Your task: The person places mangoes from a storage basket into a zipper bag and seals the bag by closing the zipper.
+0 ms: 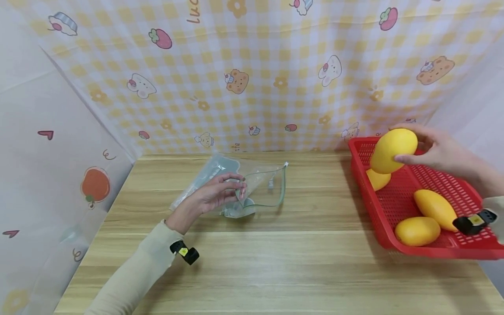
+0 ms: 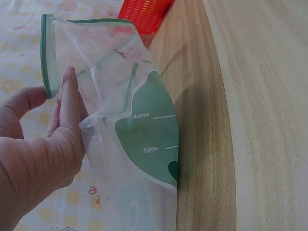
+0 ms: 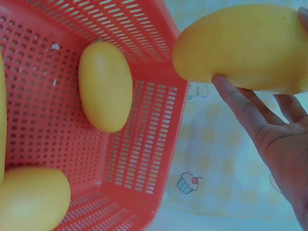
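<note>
My right hand [image 1: 445,151] grips a yellow mango [image 1: 395,151], raised above the left side of the red basket [image 1: 383,234]. In the right wrist view, fingers lie under the held mango [image 3: 245,50], beyond the basket's wall. At the middle of the table my left hand [image 1: 218,192] pinches the rim of a clear zip bag [image 1: 267,188]. The bag's mouth, edged by a green zip strip, gapes toward the basket. Seen from the left wrist, a green printed patch [image 2: 151,130] on the bag reads "name" and "time". The thumb and fingers meet at its zip edge.
Several mangoes lie in the basket, among them one mango [image 1: 417,231] near its front wall. Flat plastic packaging [image 1: 212,170] lies behind the left hand on the wooden table [image 1: 275,271]. A checked cloth [image 1: 275,74] hangs along the back edge.
</note>
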Available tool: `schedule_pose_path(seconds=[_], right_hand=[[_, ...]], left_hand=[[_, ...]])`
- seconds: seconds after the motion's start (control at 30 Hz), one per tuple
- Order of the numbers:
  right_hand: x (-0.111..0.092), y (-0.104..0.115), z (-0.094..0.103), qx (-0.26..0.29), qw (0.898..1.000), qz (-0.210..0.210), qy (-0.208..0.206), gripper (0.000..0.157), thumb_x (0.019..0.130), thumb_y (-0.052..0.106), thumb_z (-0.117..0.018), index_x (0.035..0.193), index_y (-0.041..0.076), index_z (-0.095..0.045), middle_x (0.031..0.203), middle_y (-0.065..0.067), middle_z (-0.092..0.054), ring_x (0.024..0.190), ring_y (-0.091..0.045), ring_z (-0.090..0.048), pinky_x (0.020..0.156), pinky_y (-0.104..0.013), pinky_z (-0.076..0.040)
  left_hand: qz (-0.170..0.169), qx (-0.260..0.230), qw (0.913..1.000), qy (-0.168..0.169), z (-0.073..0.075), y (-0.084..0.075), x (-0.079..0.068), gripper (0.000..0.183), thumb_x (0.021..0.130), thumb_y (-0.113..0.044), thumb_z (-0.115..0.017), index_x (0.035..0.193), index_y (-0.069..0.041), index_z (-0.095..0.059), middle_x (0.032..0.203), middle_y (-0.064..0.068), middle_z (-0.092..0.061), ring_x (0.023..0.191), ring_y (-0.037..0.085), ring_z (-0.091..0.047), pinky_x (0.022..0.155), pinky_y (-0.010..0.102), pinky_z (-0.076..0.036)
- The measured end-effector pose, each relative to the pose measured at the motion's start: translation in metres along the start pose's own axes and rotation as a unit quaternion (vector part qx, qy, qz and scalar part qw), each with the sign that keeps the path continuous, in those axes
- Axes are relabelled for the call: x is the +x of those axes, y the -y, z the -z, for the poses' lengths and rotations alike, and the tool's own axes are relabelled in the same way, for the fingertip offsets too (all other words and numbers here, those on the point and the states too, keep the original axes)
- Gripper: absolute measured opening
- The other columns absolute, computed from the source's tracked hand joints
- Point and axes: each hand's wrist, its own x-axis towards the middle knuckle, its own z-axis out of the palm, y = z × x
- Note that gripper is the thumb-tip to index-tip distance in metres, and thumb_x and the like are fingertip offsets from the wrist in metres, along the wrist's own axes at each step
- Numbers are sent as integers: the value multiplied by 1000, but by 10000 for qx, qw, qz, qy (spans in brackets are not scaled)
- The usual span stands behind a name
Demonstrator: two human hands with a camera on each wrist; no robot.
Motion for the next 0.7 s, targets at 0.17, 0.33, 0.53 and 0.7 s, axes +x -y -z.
schedule_pose_path(seconds=[0.17,0.33,0.53,0.7], right_hand=[[4,2,-3,307,9995,26,-70,64,92,-6,-72,148,12,-47,122,-8,-56,92,-17,-62,68,-25,-59],[5,2,-11,742,9971,95,-136,64,92,-12,-67,149,11,-46,122,-8,-56,95,-15,-64,69,-28,-61],[6,-2,-21,1922,9808,254,-189,62,92,-20,-60,147,7,-47,122,-9,-60,94,-17,-68,68,-33,-62],[7,-3,-32,2548,9660,365,-224,57,95,-18,-57,146,5,-48,120,-10,-60,94,-17,-68,69,-33,-62]], left_hand=[[-42,-17,10000,64,-1,0,-1,24,100,3,-59,123,2,-54,112,16,-65,91,22,-69,84,33,-59],[-68,-5,10000,37,0,1,-2,23,100,3,-59,122,2,-55,113,16,-64,92,22,-69,83,32,-60],[-109,-7,9999,-10,3,3,-2,23,100,4,-58,122,3,-55,115,16,-63,95,24,-68,82,32,-60],[-161,1,9999,-57,3,3,-3,23,100,5,-57,123,3,-54,114,16,-64,97,24,-68,84,33,-60]])
